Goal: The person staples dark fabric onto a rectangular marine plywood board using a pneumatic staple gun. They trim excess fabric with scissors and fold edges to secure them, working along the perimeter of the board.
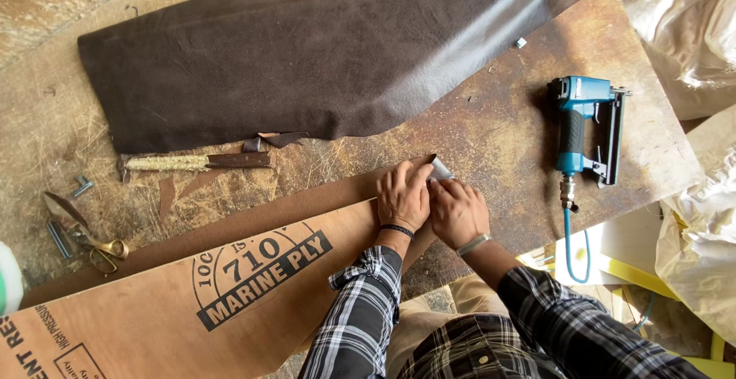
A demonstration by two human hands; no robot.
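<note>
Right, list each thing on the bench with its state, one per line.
Plywood board: flat, leather-wrapped along its far edge.
Leather corner: folded up, pinched by both hands.
Left hand: pressing on the board's end.
Right hand: gripping the corner.
Staple gun: lying idle, hose attached.
Scissors: open, lying untouched.

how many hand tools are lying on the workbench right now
3: a blue pneumatic stapler at right, a knife-like tool below the brown leather, scissors at left. Others may be hidden.

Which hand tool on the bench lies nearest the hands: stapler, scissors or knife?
The blue pneumatic stapler, lying right of the right hand; the wooden-handled knife and brass-handled scissors lie farther left.
</note>
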